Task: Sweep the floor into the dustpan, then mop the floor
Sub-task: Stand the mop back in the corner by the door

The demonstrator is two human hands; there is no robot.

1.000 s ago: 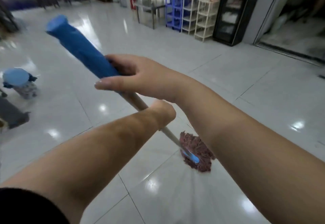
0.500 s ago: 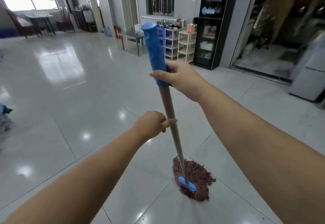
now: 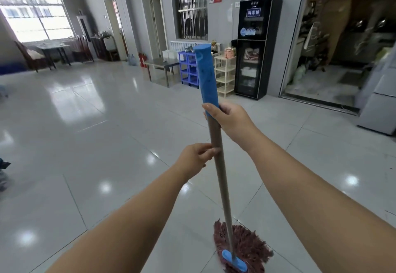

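change since earlier frame: mop handle (image 3: 216, 144) has swung from a steep leftward slant to near upright; the gaze has lifted from the floor toward the far wall; the mop head sits closer to the person's feet.
view: head camera, single view, looking forward and down.
right hand (image 3: 230, 120): fingers wrapped round the handle at the lower edge of the blue grip sleeve (image 3: 205, 77), grasping it firmly.
left hand (image 3: 197, 158): lower on the bare shaft, thumb and fingers curled against it in a lighter hold.
mop head (image 3: 242, 249): reddish-brown strands splayed flat on the floor, blue clamp (image 3: 234, 261) on top, at the bottom of the view.
floor (image 3: 96, 144): pale glossy tiles with ceiling-light reflections; no debris discernible at this sharpness.
dustpan, broom: not in view.
surroundings: black cabinet (image 3: 256, 47), blue shelf unit (image 3: 188, 68), cream rack (image 3: 225, 75), metal table (image 3: 161, 64) along the far wall.
progress, judged: sweeping stage appears finished, since the mop is in use; mopping under way.
remaining, judged: most of the wide floor likely unmopped; no wet trail is clearly visible.
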